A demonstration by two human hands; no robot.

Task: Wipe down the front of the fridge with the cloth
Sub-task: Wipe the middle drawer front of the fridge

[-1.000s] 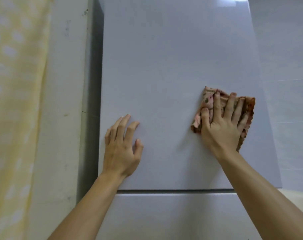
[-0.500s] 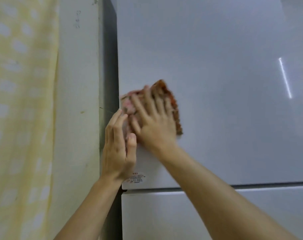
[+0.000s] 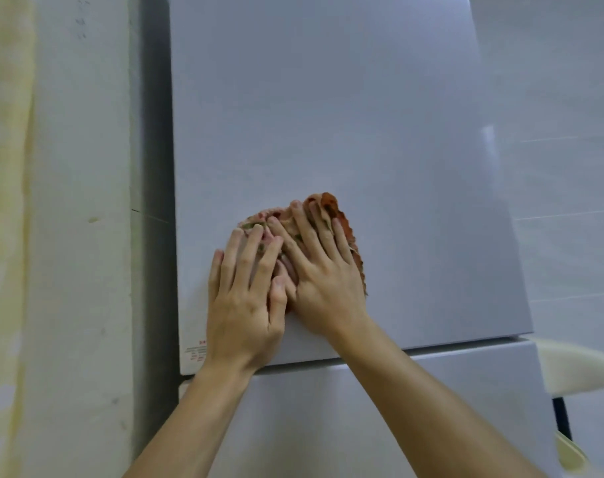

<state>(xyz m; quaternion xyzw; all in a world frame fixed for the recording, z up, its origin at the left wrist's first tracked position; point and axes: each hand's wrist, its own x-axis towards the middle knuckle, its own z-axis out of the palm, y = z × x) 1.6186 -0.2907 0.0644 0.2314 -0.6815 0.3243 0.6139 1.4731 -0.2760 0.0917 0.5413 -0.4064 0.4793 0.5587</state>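
Head view, looking at the fridge front [image 3: 328, 115].

Cloth [image 3: 330, 208]: patterned, pink and green with an orange-red scalloped edge, bunched flat against the upper door. It sits just below the centre of the frame, in the lower half of that door and left of the door's midline. Most of it is covered by the hands; only the top and right edges show.

Right hand [image 3: 323, 281]: palm down on the cloth, fingers straight and spread, pressing it to the door. Nothing is clenched or pinched; it is a flat press.

Left hand [image 3: 243, 301]: flat on the door just left of the right hand, fingers straight and close together, thumb against the right hand's thumb side. Its fingertips [image 3: 257, 229] reach the cloth's left edge; they appear to lie on the fabric, though the overlap is too blurred to be certain. No grasp here either.

Both forearms enter from the bottom of the frame.

Lower door [image 3: 362, 419]: begins at the seam below the wrists.

Small printed label [image 3: 194, 353]: lower left corner of the upper door, text unreadable.

Surroundings: pale painted wall [image 3: 79, 201] left of the fridge; yellow-and-white curtain [image 3: 3, 167] at the far left edge; tiled wall [image 3: 569, 150] on the right; a cream-coloured seat [image 3: 576, 367] on a dark leg at lower right.
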